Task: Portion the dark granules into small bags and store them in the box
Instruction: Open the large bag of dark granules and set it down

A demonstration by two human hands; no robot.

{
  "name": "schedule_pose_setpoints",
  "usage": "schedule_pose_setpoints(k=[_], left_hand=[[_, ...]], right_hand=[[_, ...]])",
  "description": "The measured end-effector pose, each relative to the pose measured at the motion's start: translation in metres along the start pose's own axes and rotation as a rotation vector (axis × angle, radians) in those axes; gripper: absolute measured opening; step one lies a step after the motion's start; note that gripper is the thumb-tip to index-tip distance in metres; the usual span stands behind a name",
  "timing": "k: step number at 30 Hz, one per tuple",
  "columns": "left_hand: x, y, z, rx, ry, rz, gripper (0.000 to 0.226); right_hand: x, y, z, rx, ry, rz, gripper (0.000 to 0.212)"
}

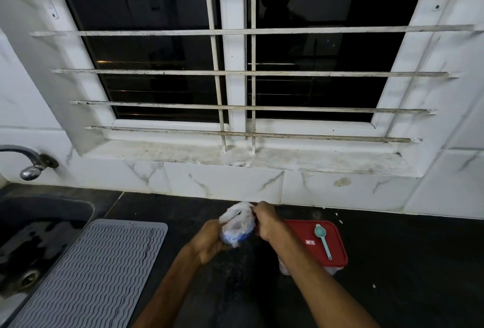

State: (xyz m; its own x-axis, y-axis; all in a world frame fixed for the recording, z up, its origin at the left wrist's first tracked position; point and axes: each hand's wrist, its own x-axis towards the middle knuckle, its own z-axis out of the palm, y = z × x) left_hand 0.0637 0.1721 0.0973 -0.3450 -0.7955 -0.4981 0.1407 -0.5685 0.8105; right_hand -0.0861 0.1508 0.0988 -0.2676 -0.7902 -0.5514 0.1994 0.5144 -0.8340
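Spill risk at bag, head view only.
Left hand (209, 242) grips plastic bag (237, 222) from below, right hand (264, 222) pinches its top, over counter (392, 262) beside red-lidded box (301, 230); contents blurred. Hard tug could tear it and scatter granules. Spoon (323, 241) on shut lid blocks storing.
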Motion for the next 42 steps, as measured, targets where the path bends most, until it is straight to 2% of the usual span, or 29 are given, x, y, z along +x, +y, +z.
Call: schedule_pose_setpoints(k=[2,4,6,8,9,11,12,13,14,16,18,19,22,26,29,31,34,35,37,39,41,42], left_hand=[[-0.007,-0.003,0.002,0.071,-0.015,-0.049,0.03],[-0.014,-0.007,0.009,0.219,0.002,0.001,0.028],[-0.014,-0.007,0.012,0.403,0.084,0.144,0.043],[-0.008,-0.005,0.009,0.635,0.21,0.365,0.059],[-0.003,-0.005,0.007,0.735,0.267,0.466,0.05],[-0.001,-0.001,0.009,0.916,0.353,0.515,0.011],[0.001,0.0,0.01,0.943,0.4,0.495,0.01],[0.005,-0.002,0.009,0.92,0.452,0.478,0.017],[0.005,-0.001,0.01,0.867,0.501,0.462,0.018],[0.009,-0.002,0.009,0.764,0.592,0.453,0.014],[0.018,-0.002,0.003,0.559,0.623,0.377,0.018],[0.024,-0.001,-0.001,0.4,0.618,0.301,0.022],[0.03,0.0,-0.003,0.126,0.515,0.139,0.027],[0.022,-0.003,0.007,-0.088,0.556,0.208,0.027],[0.021,-0.013,0.004,-0.077,0.569,0.266,0.026],[0.022,-0.015,-0.001,0.001,0.508,0.263,0.026],[0.023,-0.018,-0.01,0.273,0.363,0.273,0.036],[0.024,-0.02,-0.013,0.415,0.358,0.313,0.044],[0.026,-0.024,-0.017,0.634,0.427,0.403,0.042],[0.03,-0.028,-0.02,0.642,0.514,0.451,0.039],[0.028,-0.027,-0.018,0.469,0.565,0.413,0.035],[0.027,-0.027,-0.016,0.38,0.589,0.375,0.034]], right_hand=[[-0.003,0.001,0.001,0.102,-0.022,0.015,0.021],[-0.013,0.001,0.002,0.009,-0.007,-0.041,0.023],[-0.015,-0.001,0.003,-0.17,0.017,-0.126,0.032],[-0.019,-0.006,0.003,-0.413,-0.027,-0.222,0.035],[-0.021,-0.008,0.004,-0.514,-0.076,-0.275,0.034],[-0.025,-0.009,0.003,-0.65,-0.137,-0.378,0.027],[-0.027,-0.009,0.003,-0.701,-0.136,-0.431,0.023],[-0.029,-0.008,0.002,-0.747,-0.133,-0.483,0.022],[-0.03,-0.006,0.001,-0.827,-0.113,-0.541,0.03],[-0.033,0.0,-0.001,-1.168,-0.002,-0.705,0.057],[-0.037,0.005,-0.002,-1.463,0.094,-0.87,0.056],[-0.039,0.007,-0.002,-1.517,0.103,-0.872,0.05],[-0.037,0.012,-0.007,-1.409,0.078,-0.757,0.029],[-0.023,0.012,-0.01,-0.892,0.059,-0.489,0.017],[-0.012,0.008,-0.007,-0.535,-0.006,-0.274,0.012],[-0.009,0.005,-0.006,-0.39,-0.056,-0.187,0.011],[-0.009,0.003,-0.009,-0.429,-0.12,-0.216,0.013],[-0.01,0.004,-0.009,-0.454,-0.134,-0.236,0.015],[-0.009,0.01,-0.007,-0.464,-0.154,-0.253,0.021],[-0.009,0.019,-0.003,-0.488,-0.169,-0.228,0.038],[-0.008,0.029,-0.001,-0.639,-0.101,-0.196,0.068],[-0.007,0.034,-0.001,-0.728,-0.041,-0.21,0.072]])
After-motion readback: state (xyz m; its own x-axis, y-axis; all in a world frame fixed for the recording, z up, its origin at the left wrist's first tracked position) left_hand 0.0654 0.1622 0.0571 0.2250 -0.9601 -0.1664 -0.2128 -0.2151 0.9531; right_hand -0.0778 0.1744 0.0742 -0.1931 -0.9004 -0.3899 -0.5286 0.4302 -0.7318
